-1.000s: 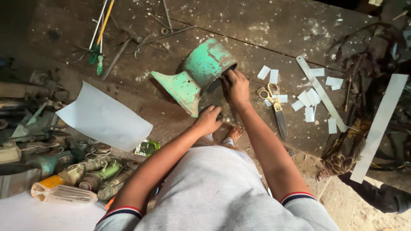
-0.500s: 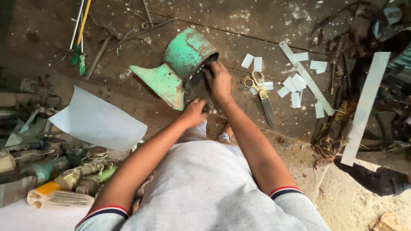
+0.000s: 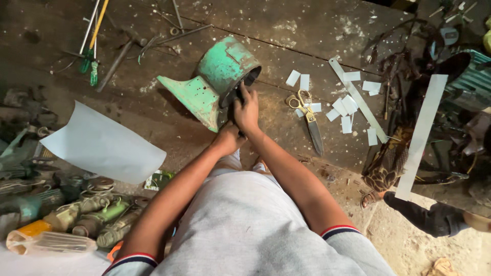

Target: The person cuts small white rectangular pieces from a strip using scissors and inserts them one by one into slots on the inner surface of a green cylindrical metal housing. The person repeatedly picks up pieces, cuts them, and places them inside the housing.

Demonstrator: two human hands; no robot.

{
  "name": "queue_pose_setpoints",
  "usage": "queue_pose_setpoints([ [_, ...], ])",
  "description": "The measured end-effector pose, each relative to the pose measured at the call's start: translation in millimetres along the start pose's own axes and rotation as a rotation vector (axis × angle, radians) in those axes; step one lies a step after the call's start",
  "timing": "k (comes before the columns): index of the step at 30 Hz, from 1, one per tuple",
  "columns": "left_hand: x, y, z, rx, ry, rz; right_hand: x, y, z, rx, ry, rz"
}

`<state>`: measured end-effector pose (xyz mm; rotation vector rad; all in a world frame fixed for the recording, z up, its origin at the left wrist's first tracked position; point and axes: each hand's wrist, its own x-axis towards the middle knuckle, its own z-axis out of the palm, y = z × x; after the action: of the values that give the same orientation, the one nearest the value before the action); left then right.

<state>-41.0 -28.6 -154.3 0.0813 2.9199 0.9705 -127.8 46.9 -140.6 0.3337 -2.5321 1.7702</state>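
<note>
**Two hands at a green housing**

Two bare hands are seen at the open end of a green metal housing [image 3: 222, 76] that lies on its side on a dark, stained wooden board [image 3: 307, 30]. The housing is a worn cylinder with a flared, flat foot that points toward the lower left. The right hand [image 3: 247, 106] is laid over the lower rim of the opening, fingers curled around a dark part at the mouth; what exactly is gripped cannot be made out. The left hand [image 3: 228, 139] is held just below it, near the foot's corner, closed into a loose fist; whether anything is held in it cannot be told.

Just right of the hands, scissors [image 3: 308, 118] with yellowish handles are laid on the board, blades pointing toward the viewer. Small white paper slips [image 3: 349, 105] are scattered around them, and a long white strip [image 3: 358, 99] runs diagonally through the slips. A second, wider white strip [image 3: 422, 135] is seen further right, over a heap of dark scrap.

A white sheet [image 3: 102, 145] is spread to the left of the arms. Green-handled screwdrivers [image 3: 92, 56] lie at the upper left. Old tools and a clear plastic bottle [image 3: 48, 241] are piled at the lower left.
</note>
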Motion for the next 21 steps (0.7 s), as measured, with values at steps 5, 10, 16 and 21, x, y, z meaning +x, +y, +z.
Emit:
queue_pose_setpoints([
  [5, -4, 1, -2, -0.203, 0.032, -0.030, 26, 17, -43, -0.094, -0.100, -0.193],
  [10, -8, 5, -9, -0.174, 0.075, -0.013, 74, 33, -121, -0.570, 0.038, -0.169],
  [16, -13, 1, -9, -0.247, 0.103, -0.009, 99, 36, -153, -0.866, -0.148, -0.005],
  [21, -18, -5, -5, -0.270, 0.063, -0.055, 106, 50, -149, -0.852, -0.192, -0.036],
])
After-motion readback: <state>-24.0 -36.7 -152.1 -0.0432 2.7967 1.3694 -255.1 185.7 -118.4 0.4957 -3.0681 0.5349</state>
